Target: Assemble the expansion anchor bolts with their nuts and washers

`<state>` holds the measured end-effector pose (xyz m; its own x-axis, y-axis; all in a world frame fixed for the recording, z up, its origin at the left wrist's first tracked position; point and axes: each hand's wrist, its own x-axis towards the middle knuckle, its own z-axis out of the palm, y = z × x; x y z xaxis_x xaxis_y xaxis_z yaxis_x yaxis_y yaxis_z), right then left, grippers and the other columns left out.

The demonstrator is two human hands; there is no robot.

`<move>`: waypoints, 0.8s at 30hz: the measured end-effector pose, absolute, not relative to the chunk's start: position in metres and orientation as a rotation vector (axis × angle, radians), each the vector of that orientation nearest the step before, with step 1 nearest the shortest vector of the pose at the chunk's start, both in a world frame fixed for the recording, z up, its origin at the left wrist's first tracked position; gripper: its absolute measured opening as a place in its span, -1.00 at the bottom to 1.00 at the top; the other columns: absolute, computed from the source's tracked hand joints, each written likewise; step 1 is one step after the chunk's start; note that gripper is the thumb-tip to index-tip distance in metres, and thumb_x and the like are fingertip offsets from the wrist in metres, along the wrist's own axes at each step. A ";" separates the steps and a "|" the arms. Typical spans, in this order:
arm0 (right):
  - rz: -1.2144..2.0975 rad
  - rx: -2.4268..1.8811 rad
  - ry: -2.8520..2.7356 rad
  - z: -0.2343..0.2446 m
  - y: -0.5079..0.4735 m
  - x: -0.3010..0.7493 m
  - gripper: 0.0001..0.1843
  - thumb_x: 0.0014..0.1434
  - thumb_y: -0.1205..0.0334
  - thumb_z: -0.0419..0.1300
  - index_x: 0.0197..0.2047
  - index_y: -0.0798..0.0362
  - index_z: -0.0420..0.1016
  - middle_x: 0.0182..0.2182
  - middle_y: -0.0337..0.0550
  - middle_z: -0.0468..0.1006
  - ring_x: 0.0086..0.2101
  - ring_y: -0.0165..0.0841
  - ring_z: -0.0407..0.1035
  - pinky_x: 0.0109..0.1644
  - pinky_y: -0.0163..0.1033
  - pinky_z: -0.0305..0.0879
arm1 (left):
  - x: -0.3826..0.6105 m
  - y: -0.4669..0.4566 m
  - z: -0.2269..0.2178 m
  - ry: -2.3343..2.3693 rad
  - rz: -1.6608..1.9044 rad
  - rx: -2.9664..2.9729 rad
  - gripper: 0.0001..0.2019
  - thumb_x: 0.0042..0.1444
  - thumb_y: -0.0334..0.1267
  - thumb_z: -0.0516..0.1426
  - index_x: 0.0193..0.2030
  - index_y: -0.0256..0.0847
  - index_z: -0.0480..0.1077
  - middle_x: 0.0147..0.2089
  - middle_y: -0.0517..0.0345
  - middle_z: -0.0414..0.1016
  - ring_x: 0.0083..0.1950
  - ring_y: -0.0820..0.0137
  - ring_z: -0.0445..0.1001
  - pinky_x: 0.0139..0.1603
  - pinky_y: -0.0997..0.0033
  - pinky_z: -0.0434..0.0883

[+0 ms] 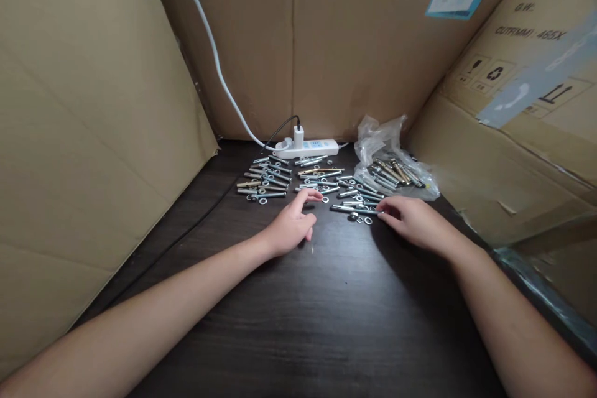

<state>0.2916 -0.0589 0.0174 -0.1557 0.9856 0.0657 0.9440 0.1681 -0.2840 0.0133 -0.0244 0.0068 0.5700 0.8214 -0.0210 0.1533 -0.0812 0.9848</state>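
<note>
My left hand [291, 226] rests on the dark wooden table [298, 317], index finger stretched toward the middle pile of bolts [321, 181]; it holds nothing. My right hand [413, 219] lies palm down, its fingertips touching a bolt [357, 209] at the near edge of the right-hand scatter, with small washers [364, 220] beside it. Whether the fingers grip that bolt is not clear. A separate neat group of bolts and washers [265, 180] lies to the left.
A clear plastic bag [392, 161] with more bolts sits at the back right. A white power strip [308, 148] with a plugged charger and white cable lies against the rear. Cardboard walls [93, 137] enclose the table on three sides.
</note>
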 end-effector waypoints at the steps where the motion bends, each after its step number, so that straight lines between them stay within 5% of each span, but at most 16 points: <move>1: 0.256 -1.872 -2.198 0.018 -0.059 0.289 -0.85 0.12 0.22 0.10 -0.31 0.01 0.49 -0.41 -0.14 0.55 -0.44 -0.30 0.39 -0.36 -0.24 0.23 | 0.013 -0.023 0.007 0.854 0.661 1.586 -0.56 0.00 -0.51 -0.05 0.04 -0.11 0.14 0.26 -0.09 0.13 -0.63 0.76 0.28 -0.57 0.59 0.28; 12: 0.239 -1.753 -2.116 0.016 -0.059 0.267 -0.83 0.16 0.18 0.10 -0.24 0.03 0.46 -0.33 -0.11 0.54 -0.39 -0.29 0.39 -0.29 -0.20 0.27 | 0.012 -0.023 0.013 0.790 0.559 1.556 -0.46 -0.01 -0.51 -0.07 0.15 -0.09 0.06 0.31 -0.19 0.10 -0.65 0.73 0.34 -0.73 0.69 0.13; 19: 0.414 -1.553 -1.929 0.019 -0.065 0.246 -0.76 0.17 0.09 0.11 -0.21 0.04 0.46 -0.37 -0.11 0.53 -0.40 -0.29 0.37 -0.32 -0.21 0.27 | 0.012 -0.032 0.012 0.714 0.730 1.648 -0.41 -0.05 -0.55 -0.03 0.16 -0.06 0.11 0.34 -0.07 0.03 -0.54 0.73 0.33 -0.57 0.63 0.27; 24: 0.705 -1.477 -1.719 0.018 -0.068 0.234 -0.69 0.14 -0.02 0.14 -0.24 0.07 0.46 -0.40 -0.13 0.51 -0.42 -0.31 0.34 -0.34 -0.23 0.27 | 0.012 -0.035 0.008 0.800 0.920 1.730 -0.43 -0.01 -0.51 0.03 0.17 -0.07 0.14 0.25 0.01 0.16 -0.40 0.61 0.32 -0.37 0.55 0.34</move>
